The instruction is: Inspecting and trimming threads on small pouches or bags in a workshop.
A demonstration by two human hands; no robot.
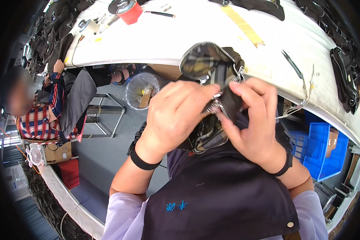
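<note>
A dark pouch-like bag [233,100] with silver metal zippers is held up over my lap, at the near edge of the white table. One zipped opening gapes at its far end and shows a patterned, camouflage-like lining [200,60]. My left hand [174,114] is closed on the bag's left side, its fingertips pinching at the zipper. From the other side, my right hand [255,120] pinches the bag near the same zipper, thumb below and index finger above. Both sets of fingertips nearly meet at the middle. The exact piece between them is partly hidden.
On the white table [204,24] lie thread snips [293,64], a yellow strip [244,26], a pen [160,14] and a red container [130,14]. Dark bags [344,80] line the edges. A blue crate [323,156], a clear bin [142,91] and a seated person [48,116] are nearby.
</note>
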